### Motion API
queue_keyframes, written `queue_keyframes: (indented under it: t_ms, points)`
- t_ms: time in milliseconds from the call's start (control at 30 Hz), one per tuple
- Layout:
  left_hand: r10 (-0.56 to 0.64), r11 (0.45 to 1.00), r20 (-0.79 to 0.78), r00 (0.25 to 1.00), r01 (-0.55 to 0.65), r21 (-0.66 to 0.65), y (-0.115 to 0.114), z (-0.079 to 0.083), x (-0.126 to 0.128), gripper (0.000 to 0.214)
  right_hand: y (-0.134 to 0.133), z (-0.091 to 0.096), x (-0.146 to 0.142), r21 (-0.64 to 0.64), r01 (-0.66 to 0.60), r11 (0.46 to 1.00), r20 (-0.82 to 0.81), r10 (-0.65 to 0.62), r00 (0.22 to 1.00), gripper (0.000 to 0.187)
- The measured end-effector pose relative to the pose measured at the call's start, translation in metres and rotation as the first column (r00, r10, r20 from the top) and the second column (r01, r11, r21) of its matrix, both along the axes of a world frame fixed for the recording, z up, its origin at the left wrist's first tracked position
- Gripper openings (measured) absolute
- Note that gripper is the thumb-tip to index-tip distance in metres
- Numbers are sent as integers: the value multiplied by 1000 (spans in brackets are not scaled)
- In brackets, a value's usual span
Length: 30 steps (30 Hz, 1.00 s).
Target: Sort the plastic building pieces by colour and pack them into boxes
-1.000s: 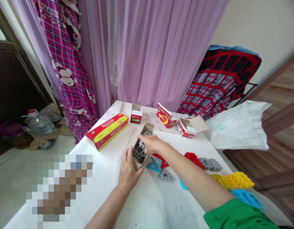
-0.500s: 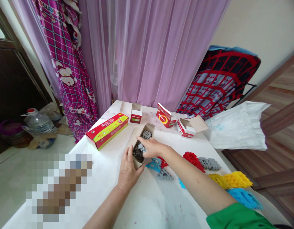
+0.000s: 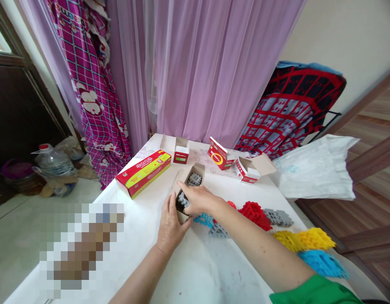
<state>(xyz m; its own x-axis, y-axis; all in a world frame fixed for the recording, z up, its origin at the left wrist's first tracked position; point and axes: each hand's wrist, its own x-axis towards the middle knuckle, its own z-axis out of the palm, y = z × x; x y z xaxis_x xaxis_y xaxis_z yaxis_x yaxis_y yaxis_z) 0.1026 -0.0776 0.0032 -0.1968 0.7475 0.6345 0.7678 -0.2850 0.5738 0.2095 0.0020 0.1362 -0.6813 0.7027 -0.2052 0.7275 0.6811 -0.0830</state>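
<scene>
An open brown cardboard box [image 3: 195,169] lies on the white table [image 3: 144,228] and holds several grey plastic interlocking pieces [image 3: 195,179]. My left hand [image 3: 171,228] grips the near end of the box, fingers curled around it. My right hand [image 3: 197,199] lies over the box's near half, fingers pressed down on the grey pieces inside. Loose pieces lie just right of the box: blue ones [image 3: 205,219], a grey one [image 3: 217,230], and a red pile [image 3: 254,213].
A long red-and-yellow box [image 3: 144,173] lies left of the open box. Three small red-and-white open boxes [image 3: 252,169] stand at the table's far side. Grey [image 3: 279,217], yellow [image 3: 304,239] and blue [image 3: 323,262] piles line the right edge. A white bag [image 3: 315,169] lies further right.
My right hand has slid toward me along the box, from its middle to its near half. My left hand stays on the box's near end.
</scene>
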Motion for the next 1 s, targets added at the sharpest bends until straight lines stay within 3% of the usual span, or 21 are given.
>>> queue_keyframes:
  t_ms: [200,333,400,500,600,800,1000]
  points:
    - [-7,1000,6,1000,7,-5,0,-1,-1,98,0,-7,-2,-51,-37,998,-14,36,999,97]
    - [-12,1000,2,1000,12,-1,-1,-2,-1,98,15,-4,6,-200,-70,977,-78,55,995,104]
    - [-11,1000,3,1000,11,0,-1,-1,-1,97,25,0,12,-245,-64,967,-104,39,994,93]
    - [-8,1000,5,1000,8,-6,-2,0,-1,96,31,2,18,-166,-62,984,-60,53,997,49]
    - [-10,1000,0,1000,10,-11,-2,0,-1,97,24,1,15,-71,-93,993,18,94,995,28]
    - [-7,999,-4,1000,7,-35,-3,0,-1,96,1,-4,-2,21,-41,999,109,39,993,23]
    - [-13,1000,-12,1000,13,-29,-3,2,-1,96,5,-5,-8,-3,-33,999,119,33,992,25]
